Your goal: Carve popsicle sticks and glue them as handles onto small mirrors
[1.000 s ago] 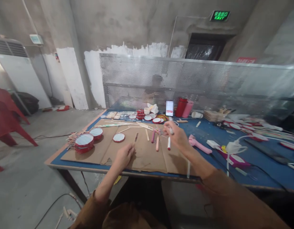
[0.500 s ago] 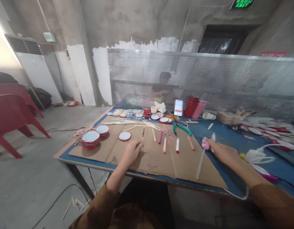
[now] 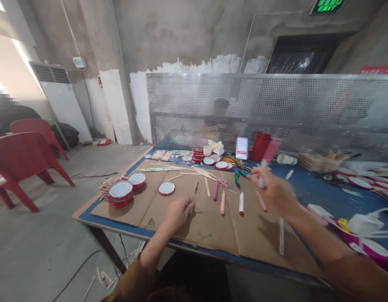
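Note:
My left hand [image 3: 180, 214] is closed over the cardboard, pinching a thin wooden stick [image 3: 196, 188] with a dark band near its top. Raised over the right of the sheet, my right hand [image 3: 272, 188] is closed around a small white tube [image 3: 262, 179], blurred by motion. Below that hand a clear glue stick [image 3: 281, 237] lies on the cardboard, its upper end hidden by my forearm. Between my hands lie a white marker [image 3: 241, 204] with a red end, a peach-coloured stick [image 3: 223, 203] and a purple one [image 3: 216, 191]. A small red-rimmed drum [image 3: 166, 188] rests left of centre.
Stacked red-rimmed drums [image 3: 120, 193] stand at the left of the cardboard [image 3: 209, 230]. Teal-handled pliers [image 3: 237, 179], a phone [image 3: 241, 148] and a red bottle [image 3: 259, 147] are farther back. A white power plug [image 3: 365, 224] with cables lies right. A perforated metal screen [image 3: 194, 96] borders the table.
My right hand has lifted up and to the left with the white tube, away from the pink piece by the glue stick. The stick in my left hand is tilted more; the view has shifted.

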Demonstrator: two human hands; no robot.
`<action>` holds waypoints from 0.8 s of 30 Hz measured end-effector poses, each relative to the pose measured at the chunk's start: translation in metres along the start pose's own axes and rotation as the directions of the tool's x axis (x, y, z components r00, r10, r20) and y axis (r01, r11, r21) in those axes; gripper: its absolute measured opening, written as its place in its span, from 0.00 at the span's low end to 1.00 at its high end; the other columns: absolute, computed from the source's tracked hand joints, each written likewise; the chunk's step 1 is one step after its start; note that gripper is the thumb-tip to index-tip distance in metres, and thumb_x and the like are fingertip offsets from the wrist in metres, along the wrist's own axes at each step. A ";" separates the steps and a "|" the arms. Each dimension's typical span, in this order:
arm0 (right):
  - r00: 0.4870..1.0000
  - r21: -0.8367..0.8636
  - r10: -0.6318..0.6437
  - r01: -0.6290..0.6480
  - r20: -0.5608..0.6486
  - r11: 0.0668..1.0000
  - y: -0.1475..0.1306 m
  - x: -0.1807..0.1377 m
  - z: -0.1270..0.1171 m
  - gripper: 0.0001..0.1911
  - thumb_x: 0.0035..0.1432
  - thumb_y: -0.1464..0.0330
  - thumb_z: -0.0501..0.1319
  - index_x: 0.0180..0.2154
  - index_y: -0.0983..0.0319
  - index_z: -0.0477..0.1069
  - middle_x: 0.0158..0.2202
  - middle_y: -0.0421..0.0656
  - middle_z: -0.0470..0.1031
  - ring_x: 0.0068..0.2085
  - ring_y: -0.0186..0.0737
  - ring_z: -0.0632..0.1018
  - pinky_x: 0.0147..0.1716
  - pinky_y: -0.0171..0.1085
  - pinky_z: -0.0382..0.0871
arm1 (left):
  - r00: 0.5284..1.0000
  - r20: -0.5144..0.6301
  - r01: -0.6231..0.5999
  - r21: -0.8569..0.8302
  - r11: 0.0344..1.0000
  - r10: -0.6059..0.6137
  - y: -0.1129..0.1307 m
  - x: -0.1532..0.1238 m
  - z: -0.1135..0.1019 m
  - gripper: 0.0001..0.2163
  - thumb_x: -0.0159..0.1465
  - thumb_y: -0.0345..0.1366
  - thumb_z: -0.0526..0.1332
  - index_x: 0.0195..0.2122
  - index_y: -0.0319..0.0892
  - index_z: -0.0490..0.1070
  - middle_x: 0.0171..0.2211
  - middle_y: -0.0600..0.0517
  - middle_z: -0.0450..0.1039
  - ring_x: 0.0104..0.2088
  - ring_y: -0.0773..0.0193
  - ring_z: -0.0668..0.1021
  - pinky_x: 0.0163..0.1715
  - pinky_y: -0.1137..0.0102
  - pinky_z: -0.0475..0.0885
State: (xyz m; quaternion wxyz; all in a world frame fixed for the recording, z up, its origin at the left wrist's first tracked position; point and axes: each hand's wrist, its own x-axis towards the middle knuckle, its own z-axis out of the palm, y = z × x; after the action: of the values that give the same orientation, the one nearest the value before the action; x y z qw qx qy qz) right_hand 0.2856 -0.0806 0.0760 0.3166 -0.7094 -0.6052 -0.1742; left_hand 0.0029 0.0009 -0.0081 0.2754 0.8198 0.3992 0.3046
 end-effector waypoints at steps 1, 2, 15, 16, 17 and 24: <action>0.999 0.123 -0.043 0.042 0.007 0.991 -0.023 0.001 0.011 0.10 0.58 0.60 0.50 0.39 0.54 0.65 0.31 0.46 0.75 0.30 0.46 0.76 0.28 0.42 0.66 | 1.000 0.005 0.012 -0.003 1.000 -0.012 0.000 0.001 0.000 0.09 0.59 0.34 0.52 0.23 0.43 0.65 0.20 0.55 0.67 0.23 0.67 0.68 0.25 0.74 0.57; 0.993 0.245 -0.090 0.069 0.073 0.967 -0.044 0.000 0.024 0.10 0.58 0.61 0.51 0.40 0.54 0.65 0.33 0.45 0.76 0.31 0.44 0.77 0.30 0.41 0.67 | 1.000 0.007 0.028 -0.016 0.999 -0.028 0.001 0.001 0.000 0.09 0.60 0.34 0.52 0.22 0.42 0.64 0.20 0.55 0.66 0.22 0.67 0.68 0.25 0.74 0.58; 0.813 0.770 -0.069 -0.515 0.578 0.376 -0.129 -0.024 0.123 0.19 0.48 0.58 0.63 0.40 0.59 0.62 0.30 0.37 0.75 0.23 0.31 0.71 0.22 0.31 0.65 | 0.987 0.011 0.155 -0.326 0.932 -0.160 -0.003 0.003 0.003 0.14 0.63 0.37 0.48 0.44 0.40 0.69 0.20 0.54 0.71 0.20 0.67 0.72 0.25 0.74 0.66; 0.811 0.765 -0.072 -0.513 0.581 0.389 -0.129 -0.026 0.122 0.17 0.49 0.59 0.62 0.39 0.59 0.63 0.29 0.37 0.74 0.23 0.31 0.71 0.22 0.30 0.65 | 0.987 0.013 0.159 -0.297 0.942 -0.163 -0.003 0.002 0.003 0.14 0.63 0.36 0.48 0.44 0.40 0.70 0.20 0.54 0.70 0.20 0.67 0.72 0.26 0.74 0.66; 0.811 0.764 -0.073 -0.512 0.581 0.393 -0.127 -0.027 0.121 0.16 0.49 0.59 0.62 0.38 0.59 0.63 0.28 0.37 0.74 0.24 0.31 0.71 0.23 0.30 0.65 | 0.986 0.015 0.162 -0.271 0.949 -0.164 -0.002 0.002 0.004 0.14 0.63 0.36 0.48 0.44 0.40 0.70 0.20 0.54 0.70 0.21 0.67 0.72 0.26 0.74 0.66; 0.805 0.757 -0.030 -0.544 0.593 0.360 -0.120 -0.029 0.123 0.16 0.49 0.58 0.63 0.37 0.59 0.66 0.25 0.36 0.72 0.23 0.32 0.71 0.23 0.31 0.65 | 0.980 0.099 0.194 -0.281 0.940 -0.172 0.000 0.002 0.002 0.15 0.63 0.37 0.49 0.45 0.40 0.70 0.24 0.53 0.72 0.21 0.69 0.72 0.25 0.76 0.65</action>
State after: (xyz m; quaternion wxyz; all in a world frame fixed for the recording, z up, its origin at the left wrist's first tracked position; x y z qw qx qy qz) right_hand 0.1466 -0.0135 -0.0044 0.4992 -0.5286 -0.5339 0.4317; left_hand 0.0057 0.0025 -0.0093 0.4338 0.7406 0.4145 0.3025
